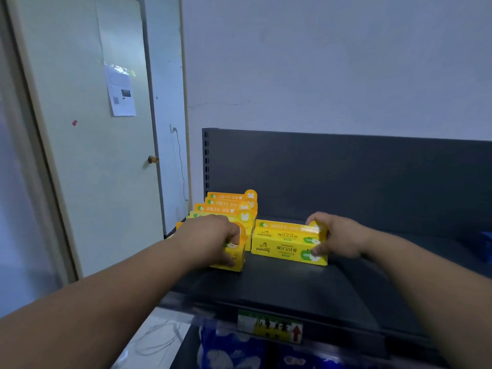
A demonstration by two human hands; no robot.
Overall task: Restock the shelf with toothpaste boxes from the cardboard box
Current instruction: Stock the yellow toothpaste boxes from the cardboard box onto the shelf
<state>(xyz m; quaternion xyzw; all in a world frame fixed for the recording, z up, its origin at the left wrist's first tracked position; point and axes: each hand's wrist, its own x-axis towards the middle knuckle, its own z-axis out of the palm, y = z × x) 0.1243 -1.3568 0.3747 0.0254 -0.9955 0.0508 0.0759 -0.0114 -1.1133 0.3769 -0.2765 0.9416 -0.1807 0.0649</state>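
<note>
- The shelf [279, 283] is a dark board with a dark back panel [346, 177] standing along its far edge.
- At the shelf's left end, a row of yellow toothpaste boxes [229, 203] stands one behind the other, running back to the panel.
- Between that row and the middle of the shelf there is a narrow gap of bare board. To the right of your hands the board is bare nearly to its right end, where something blue [487, 246] sits, too blurred to name.
- In front of your hands a wide strip of bare board runs to the shelf's front edge, which carries a price label [270, 326].
- Your left hand [210, 235] lies on the front box [235, 258] of the row. Its fingers curl over the top near the right end, and the thumb presses the front face.
- Your right hand [338, 238] grips the right end of a pair of boxes [282, 243] resting on the shelf, just right of the row. The fingers hook over the top and the thumb is on the front.
</note>
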